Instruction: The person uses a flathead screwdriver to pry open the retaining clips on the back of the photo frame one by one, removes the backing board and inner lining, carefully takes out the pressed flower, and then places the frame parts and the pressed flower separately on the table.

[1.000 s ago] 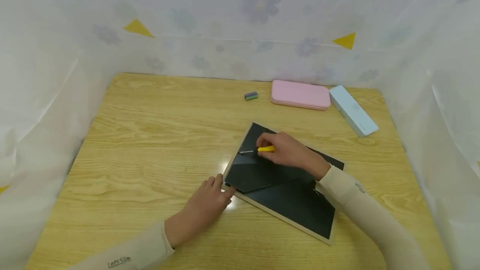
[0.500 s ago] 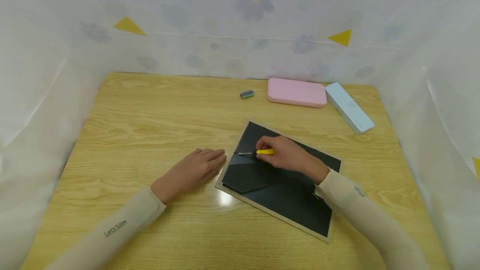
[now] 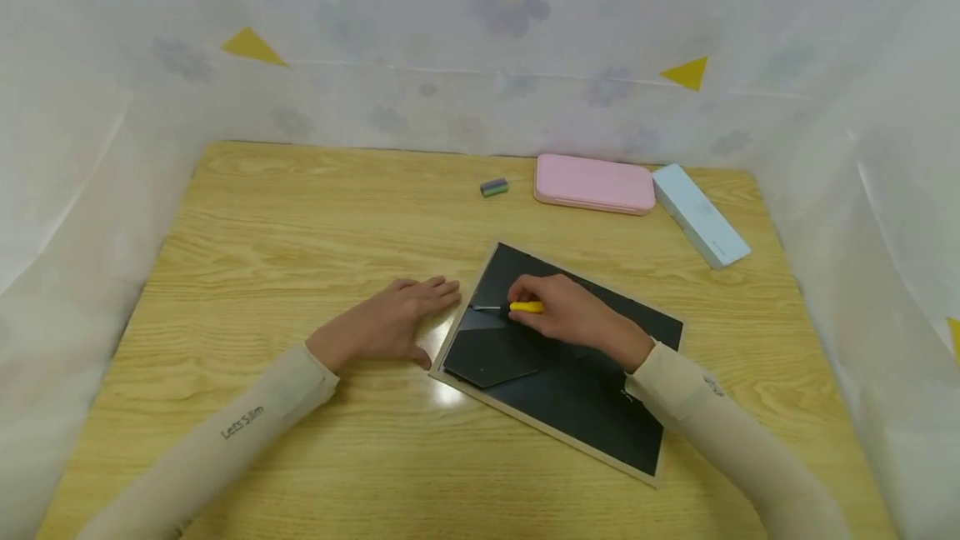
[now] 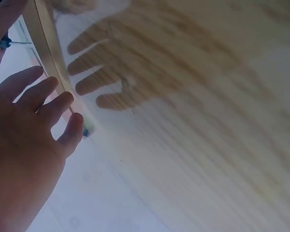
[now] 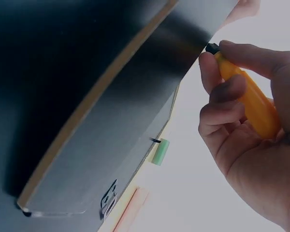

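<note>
My right hand [image 3: 573,313] pinches a screwdriver [image 3: 527,307] by its yellow handle, thumb and fingers curled round it. Its thin metal shaft points left, the tip right at the left edge of a flat frame with a black backing [image 3: 600,415] and a pale wooden rim [image 3: 547,431]. A black flap with a slanted end [image 3: 487,358] lies over the backing's lower left part. In the right wrist view the yellow handle [image 5: 253,106] crosses my palm. Just left of the frame, my left hand [image 3: 393,317] has its fingers spread, thumb towards the near left corner, holding nothing.
A pink case [image 3: 595,184] lies at the back of the wooden table [image 3: 315,223], beside a pale blue box [image 3: 701,217]. Left of the case sits a small green and purple piece [image 3: 494,187]. White flowered sheeting [image 3: 360,48] encloses the back and sides.
My left hand has let go of the frame's near left corner, moved back along its left side and spread its fingers. My right hand keeps the screwdriver in nearly the same place.
</note>
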Demonstrator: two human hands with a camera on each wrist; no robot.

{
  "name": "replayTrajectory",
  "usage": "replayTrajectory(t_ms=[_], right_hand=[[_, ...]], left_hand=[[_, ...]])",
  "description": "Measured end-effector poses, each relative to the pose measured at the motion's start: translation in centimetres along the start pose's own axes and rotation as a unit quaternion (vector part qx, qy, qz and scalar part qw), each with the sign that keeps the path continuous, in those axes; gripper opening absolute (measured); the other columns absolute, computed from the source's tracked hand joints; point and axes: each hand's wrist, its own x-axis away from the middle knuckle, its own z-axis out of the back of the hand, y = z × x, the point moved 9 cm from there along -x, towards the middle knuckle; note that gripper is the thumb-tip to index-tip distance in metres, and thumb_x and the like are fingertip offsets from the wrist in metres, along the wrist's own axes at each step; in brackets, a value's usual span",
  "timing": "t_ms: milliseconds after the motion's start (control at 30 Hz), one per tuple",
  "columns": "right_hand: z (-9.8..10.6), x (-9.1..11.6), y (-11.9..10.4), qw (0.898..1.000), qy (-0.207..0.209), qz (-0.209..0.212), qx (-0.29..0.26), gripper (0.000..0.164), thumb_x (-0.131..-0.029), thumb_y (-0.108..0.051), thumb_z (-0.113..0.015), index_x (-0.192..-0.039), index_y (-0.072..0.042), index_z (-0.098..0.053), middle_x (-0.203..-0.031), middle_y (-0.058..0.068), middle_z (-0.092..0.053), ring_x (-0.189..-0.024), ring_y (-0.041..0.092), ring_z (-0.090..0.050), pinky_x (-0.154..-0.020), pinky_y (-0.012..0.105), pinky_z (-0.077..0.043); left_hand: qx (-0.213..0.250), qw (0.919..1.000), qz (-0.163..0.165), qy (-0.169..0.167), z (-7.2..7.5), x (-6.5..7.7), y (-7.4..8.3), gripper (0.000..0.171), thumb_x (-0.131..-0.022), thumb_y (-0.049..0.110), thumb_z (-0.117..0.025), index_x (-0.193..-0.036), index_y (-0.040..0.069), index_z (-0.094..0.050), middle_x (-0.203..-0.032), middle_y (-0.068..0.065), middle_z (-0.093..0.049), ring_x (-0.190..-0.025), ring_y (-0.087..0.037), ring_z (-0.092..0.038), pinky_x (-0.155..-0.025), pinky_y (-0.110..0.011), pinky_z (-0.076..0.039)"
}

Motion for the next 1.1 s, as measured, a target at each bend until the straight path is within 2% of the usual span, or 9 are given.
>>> replayTrajectory(t_ms=[167, 300, 667, 900, 1100], right_hand=[[-0.2, 0.3, 0.0, 1.000, 0.001, 0.004, -0.017, 0.015, -0.094, -0.018, -0.072, -0.106, -0.010, -0.067, -0.094, -0.001, -0.070, -0.076, 0.005, -0.063, -0.070, 0.028, -0.054], [-0.5, 0.4, 0.0, 0.999, -0.004, 0.008, -0.037, 0.012, -0.093, -0.016, -0.072, -0.101, -0.012, -0.064, -0.091, -0.002, -0.070, -0.074, 0.004, -0.063, -0.068, 0.026, -0.054], [-1.2, 0.6, -0.8, 0.999, -0.018, 0.007, -0.028, 0.010, -0.095, -0.015, -0.070, -0.096, -0.012, -0.060, -0.086, -0.002, -0.066, -0.068, 0.004, -0.059, -0.066, 0.028, -0.053], [-1.5, 0.6, -1.4, 1.000, 0.003, 0.010, -0.001, 0.017, -0.092, -0.011, -0.072, -0.091, -0.014, -0.056, -0.082, -0.003, -0.062, -0.067, 0.007, -0.056, -0.065, 0.028, -0.051], [-1.9, 0.3, -1.5, 1.000, 0.007, 0.016, 0.004, 0.018, -0.093, -0.010, -0.071, -0.090, -0.013, -0.054, -0.079, -0.003, -0.060, -0.064, 0.007, -0.053, -0.061, 0.027, -0.048]], left_hand=[[0.038, 0.9990, 0.007, -0.023, -0.5, 0.0, 0.2, 0.122, -0.060, 0.053, -0.092, -0.156, 0.005, -0.034, -0.163, -0.010, -0.028, -0.151, -0.033, -0.018, -0.115, -0.055, -0.023], [0.048, 0.9982, 0.011, -0.033, -0.9, -0.1, 0.6, 0.124, -0.059, 0.055, -0.092, -0.156, 0.005, -0.032, -0.163, -0.008, -0.028, -0.152, -0.036, -0.013, -0.116, -0.057, -0.020], [0.012, 0.9988, 0.010, -0.047, -1.1, -0.1, 1.5, 0.122, -0.060, 0.056, -0.090, -0.155, 0.003, -0.033, -0.162, -0.009, -0.027, -0.151, -0.039, -0.014, -0.116, -0.056, -0.022], [-0.003, 0.9987, 0.010, -0.049, -1.1, 0.0, 1.8, 0.122, -0.060, 0.059, -0.088, -0.154, 0.003, -0.034, -0.162, -0.009, -0.027, -0.151, -0.040, -0.014, -0.115, -0.056, -0.024], [0.003, 0.9988, 0.008, -0.048, -1.0, 0.0, 1.9, 0.122, -0.060, 0.057, -0.089, -0.153, 0.001, -0.035, -0.162, -0.011, -0.027, -0.151, -0.041, -0.013, -0.114, -0.058, -0.025]])
